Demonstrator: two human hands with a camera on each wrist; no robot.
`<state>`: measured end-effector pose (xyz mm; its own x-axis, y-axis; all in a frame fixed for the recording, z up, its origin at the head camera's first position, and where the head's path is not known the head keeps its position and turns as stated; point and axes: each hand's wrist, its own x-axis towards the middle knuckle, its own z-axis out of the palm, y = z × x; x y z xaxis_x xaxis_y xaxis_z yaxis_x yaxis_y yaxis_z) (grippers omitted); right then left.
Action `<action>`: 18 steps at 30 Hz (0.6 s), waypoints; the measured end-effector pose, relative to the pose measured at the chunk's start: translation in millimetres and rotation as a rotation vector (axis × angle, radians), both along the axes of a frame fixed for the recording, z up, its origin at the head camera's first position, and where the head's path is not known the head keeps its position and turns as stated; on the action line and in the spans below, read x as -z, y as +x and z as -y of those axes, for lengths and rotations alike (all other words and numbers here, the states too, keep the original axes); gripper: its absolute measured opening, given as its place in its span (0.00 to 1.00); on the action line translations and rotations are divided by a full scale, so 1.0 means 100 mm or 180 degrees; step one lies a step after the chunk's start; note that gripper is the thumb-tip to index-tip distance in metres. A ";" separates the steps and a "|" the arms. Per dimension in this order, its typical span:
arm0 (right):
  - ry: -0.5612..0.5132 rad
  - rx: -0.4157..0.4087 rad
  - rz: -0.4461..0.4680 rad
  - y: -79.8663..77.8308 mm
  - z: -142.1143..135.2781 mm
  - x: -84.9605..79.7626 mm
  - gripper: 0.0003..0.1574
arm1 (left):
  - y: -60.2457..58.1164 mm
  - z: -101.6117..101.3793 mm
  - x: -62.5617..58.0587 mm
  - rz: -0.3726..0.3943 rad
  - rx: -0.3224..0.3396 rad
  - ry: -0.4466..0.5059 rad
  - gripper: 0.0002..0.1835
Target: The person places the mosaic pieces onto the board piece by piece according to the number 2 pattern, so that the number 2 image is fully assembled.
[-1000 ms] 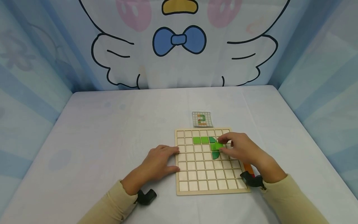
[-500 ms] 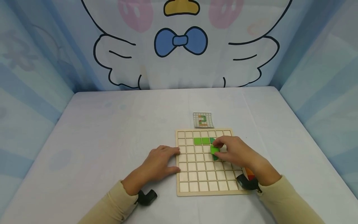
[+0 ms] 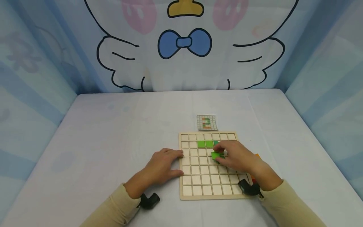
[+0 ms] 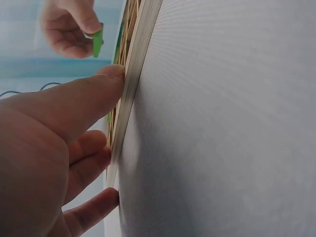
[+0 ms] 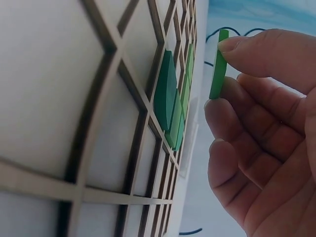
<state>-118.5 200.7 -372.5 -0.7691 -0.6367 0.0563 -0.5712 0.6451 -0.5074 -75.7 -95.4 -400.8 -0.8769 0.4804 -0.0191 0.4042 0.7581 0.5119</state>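
Note:
My right hand (image 3: 237, 156) pinches a light green square tile (image 3: 215, 155) between thumb and fingers, raised over the wooden grid board (image 3: 215, 197). In the right wrist view the tile (image 5: 219, 66) stands edge-on, apart from the board. Two light green square tiles (image 3: 205, 144) lie side by side in the upper part of the grid, with a dark green piece (image 3: 216, 142) to their right. A dark green rounded piece (image 5: 165, 94) sits in a cell nearer the right wrist camera. My left hand (image 3: 162, 164) rests with thumb and fingertips against the board's left edge.
A small printed card (image 3: 207, 123) with a coloured grid pattern lies just beyond the board's far edge. Orange and red pieces (image 3: 253, 179) show at the board's right side, partly hidden by the right forearm. White cloth (image 3: 113, 132) covers the table; printed curtains surround it.
My right hand has moved a little left and toward me over the board, still pinching the light green tile, which has turned in the fingers. The left hand stays at the board's edge.

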 end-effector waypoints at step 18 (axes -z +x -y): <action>0.0306 0.0089 -0.0038 0.03 0.07 0.07 0.14 | 0.01 0.01 -0.01 -0.0024 -0.0001 0.0029 0.32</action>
<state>-115.4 193.5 -379.2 -0.7863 -0.6178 0.0050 -0.5578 0.7064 -0.4357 -74.9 -96.2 -399.4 -0.8771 0.4803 -0.0083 0.4078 0.7535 0.5156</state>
